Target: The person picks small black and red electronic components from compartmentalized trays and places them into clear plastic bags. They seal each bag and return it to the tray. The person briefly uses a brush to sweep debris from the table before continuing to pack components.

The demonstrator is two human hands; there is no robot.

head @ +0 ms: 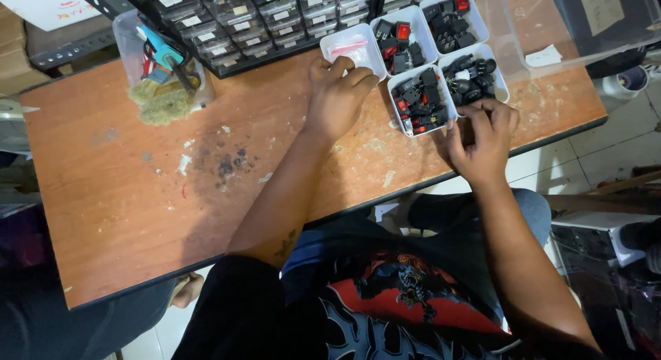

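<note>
Several small white bins stand at the far right of the wooden table (138, 194). My left hand (337, 95) rests with its fingers curled on the near edge of a bin (352, 48) that holds clear bags. My right hand (482, 143) sits just below two bins of black and red switches (421, 98) and black parts (471, 77). Its fingers are bent together at the bin edge, and whether a small part lies in them I cannot tell. Two more bins of switches (398, 44) and black parts (451, 19) stand behind.
A clear tub (162, 70) with brushes and a teal tool stands at the back left. A black cabinet of small labelled drawers (248, 22) runs along the back. A large clear box (571, 22) sits at the far right. Paint marks stain the tabletop.
</note>
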